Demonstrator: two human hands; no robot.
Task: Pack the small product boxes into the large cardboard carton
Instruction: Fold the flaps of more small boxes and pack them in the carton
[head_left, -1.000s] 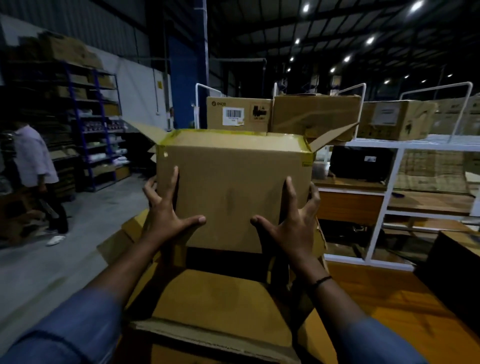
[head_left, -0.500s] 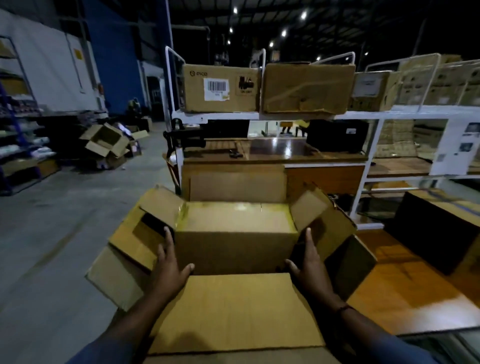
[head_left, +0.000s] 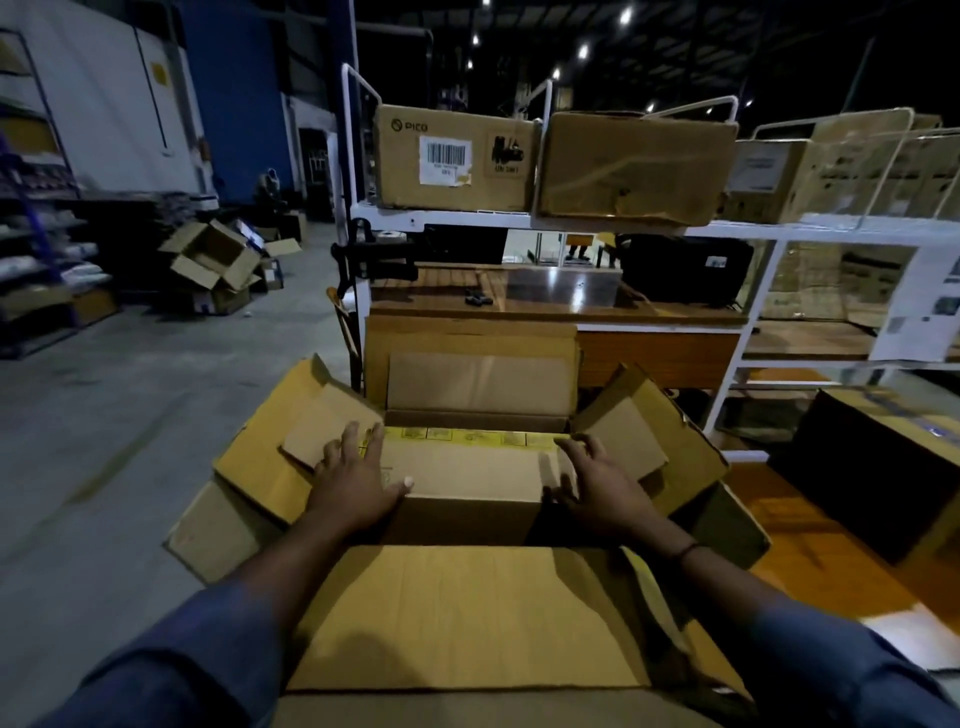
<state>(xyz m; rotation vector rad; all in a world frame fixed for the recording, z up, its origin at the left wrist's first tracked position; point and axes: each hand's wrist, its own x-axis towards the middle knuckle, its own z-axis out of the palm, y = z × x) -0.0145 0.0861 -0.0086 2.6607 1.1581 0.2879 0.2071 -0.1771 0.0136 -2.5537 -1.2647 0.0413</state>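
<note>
A brown product box (head_left: 467, 470) with yellow tape along its far top edge sits low inside the large open carton (head_left: 467, 618), whose flaps spread out on every side. My left hand (head_left: 356, 480) lies flat on the box's left top corner, fingers spread and thumb pointing right. At the box's right end my right hand (head_left: 592, 483) rests with fingers loosely bent over the edge. Both sleeves are blue, and the near flap hides the lower part of the box.
Flattened cardboard (head_left: 470, 364) leans behind the carton against a white shelf rack (head_left: 571, 221) loaded with boxes. An orange wooden surface (head_left: 810, 551) and a dark box (head_left: 878, 462) lie to the right. Concrete floor (head_left: 104, 441) with loose open cartons (head_left: 218, 265) spreads left.
The box, held up at chest height a second ago, has come down into the carton. My hands moved from its near face to its top and ends.
</note>
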